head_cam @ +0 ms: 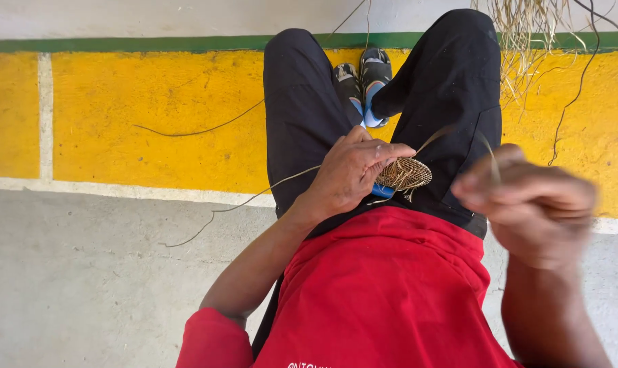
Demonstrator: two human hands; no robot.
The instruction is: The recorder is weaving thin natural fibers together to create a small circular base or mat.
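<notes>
The left hand [353, 170] pinched the small woven disc [406, 173] at its rim, judged light, pliable and easily deformed, while the blurred right hand [530, 197] was closed on a thin fibre strand [489, 155].

Bare concrete floor [84, 286] left of the knees leaves open passage. Between left hand [353, 174] and right hand [534, 204], the woven disc [404, 174] and taut fibre strand [435, 138] block. Dry straw bundle [527, 41] crowds the upper right.

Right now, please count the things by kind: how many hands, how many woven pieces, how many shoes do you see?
Hands: 2, the left hand and the blurred right hand
Woven straw disc: 1
Shoes: 2
Total: 5
</notes>
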